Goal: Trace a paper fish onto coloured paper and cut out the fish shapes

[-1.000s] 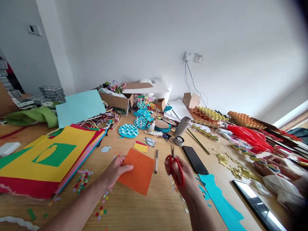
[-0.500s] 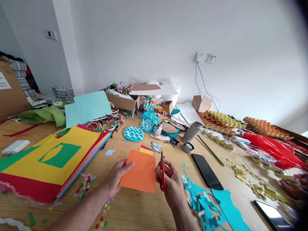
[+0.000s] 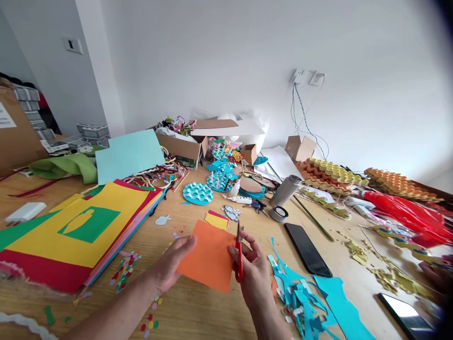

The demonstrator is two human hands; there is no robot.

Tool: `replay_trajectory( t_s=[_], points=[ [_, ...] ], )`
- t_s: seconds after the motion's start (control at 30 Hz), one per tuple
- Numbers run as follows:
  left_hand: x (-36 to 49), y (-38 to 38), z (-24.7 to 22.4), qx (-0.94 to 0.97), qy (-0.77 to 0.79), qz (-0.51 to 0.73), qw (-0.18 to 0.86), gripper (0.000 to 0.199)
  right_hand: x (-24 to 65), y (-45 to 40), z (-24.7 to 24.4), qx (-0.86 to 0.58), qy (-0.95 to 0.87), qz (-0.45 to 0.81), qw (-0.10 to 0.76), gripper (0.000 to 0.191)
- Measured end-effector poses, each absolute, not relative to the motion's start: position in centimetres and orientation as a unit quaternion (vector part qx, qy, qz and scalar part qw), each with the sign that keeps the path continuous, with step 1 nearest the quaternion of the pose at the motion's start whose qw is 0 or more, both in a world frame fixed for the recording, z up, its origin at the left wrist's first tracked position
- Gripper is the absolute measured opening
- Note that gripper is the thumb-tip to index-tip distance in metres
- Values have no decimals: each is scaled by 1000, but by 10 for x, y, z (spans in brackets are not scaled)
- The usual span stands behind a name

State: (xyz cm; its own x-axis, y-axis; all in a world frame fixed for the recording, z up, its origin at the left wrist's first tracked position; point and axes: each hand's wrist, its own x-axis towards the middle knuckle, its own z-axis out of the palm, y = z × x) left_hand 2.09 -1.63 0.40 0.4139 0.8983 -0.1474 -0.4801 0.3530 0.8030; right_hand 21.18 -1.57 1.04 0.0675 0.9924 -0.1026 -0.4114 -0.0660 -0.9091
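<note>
An orange sheet of paper [image 3: 208, 257] is pinched at its left edge by my left hand [image 3: 174, 262], thumb on top. My right hand [image 3: 249, 259] grips red-handled scissors [image 3: 239, 262], their tips pointing away from me, beside the sheet's right edge. The right fingers are close to that edge; whether they also touch the paper I cannot tell. Just beyond the sheet lie small yellow and red paper pieces [image 3: 216, 219] and a grey-white cut-out figure [image 3: 230, 212]. A pale blue paper scrap [image 3: 163, 220] rests farther left.
Stacked coloured paper [image 3: 46, 245] covers the left side. Blue paper scraps [image 3: 300, 302] and a black phone [image 3: 307, 249] lie on the right, near a steel flask [image 3: 286, 190]. Another person's hand [image 3: 437, 276] shows at the far right. Wavy blue discs [image 3: 198, 193] lie toward the back.
The orange sheet has turned slightly, its lower right corner coming nearer to me. Both hands keep their holds on paper and scissors. The whole view has shifted slightly.
</note>
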Motion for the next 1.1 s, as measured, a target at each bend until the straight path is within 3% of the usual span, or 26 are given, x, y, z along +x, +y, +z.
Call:
replay_trajectory(
  t_s=[0.13,0.27,0.4,0.67,0.8,0.93,1.1],
  points=[
    [27,-22,7,398,182,442,783,76,208,-17,9,-412,-282,547,671,56],
    [44,-31,6,440,240,420,757,60,202,-19,3,-411,-283,523,691,51],
    [53,-30,0,376,357,495,698,42,193,-21,-1,-422,-343,517,661,50],
    [30,-13,5,356,408,555,631,34,202,-20,3,-507,-451,450,580,42],
    [26,-11,7,382,386,576,612,29,206,-20,5,-508,-464,507,519,37],
    [27,-15,8,413,355,554,630,25,207,-19,7,-429,-425,560,567,36],
    [27,-20,4,464,363,428,685,33,210,-16,8,-424,-370,551,617,35]
  ],
)
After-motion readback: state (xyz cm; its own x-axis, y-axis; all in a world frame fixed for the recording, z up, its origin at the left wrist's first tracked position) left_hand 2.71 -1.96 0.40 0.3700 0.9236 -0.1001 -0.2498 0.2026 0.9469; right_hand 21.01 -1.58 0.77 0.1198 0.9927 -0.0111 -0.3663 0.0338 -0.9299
